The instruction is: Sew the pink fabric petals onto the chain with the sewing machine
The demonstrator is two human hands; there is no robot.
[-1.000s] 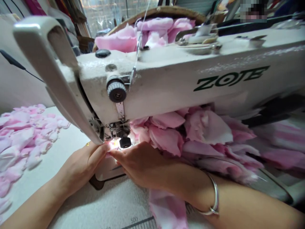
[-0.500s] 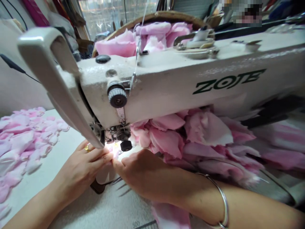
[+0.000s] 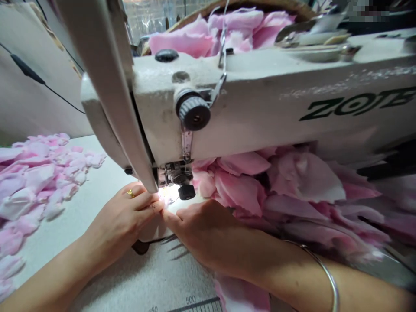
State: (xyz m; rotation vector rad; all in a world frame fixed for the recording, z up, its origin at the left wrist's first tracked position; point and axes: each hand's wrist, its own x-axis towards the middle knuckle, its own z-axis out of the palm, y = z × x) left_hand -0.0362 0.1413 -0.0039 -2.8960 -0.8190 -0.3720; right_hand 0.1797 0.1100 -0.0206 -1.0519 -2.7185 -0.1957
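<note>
At the needle of a white sewing machine [image 3: 253, 108], a small pale pink fabric piece [image 3: 165, 197] lies under the bright lamp, partly washed out by the glare. My left hand [image 3: 125, 214], wearing a gold ring, has its fingers pressed together on the near left side of that piece. From the right, my right hand [image 3: 203, 232] meets it with thumb and fingers pinched at the near edge, most of the fingertips hidden. Both hands nearly touch just in front of the presser foot area [image 3: 182, 175].
Loose pink fabric petals [image 3: 39, 173] are heaped on the table at left. Bunched pink fabric flowers [image 3: 240, 186] crowd under the machine arm, right of the needle. A basket [image 3: 282, 5] of pink fabric stands behind. A printed ruler [image 3: 201, 305] marks the table's near edge.
The view has shifted, so the machine and both hands appear farther right and the machine looks closer. Both hands keep their place at the needle with the fabric piece.
</note>
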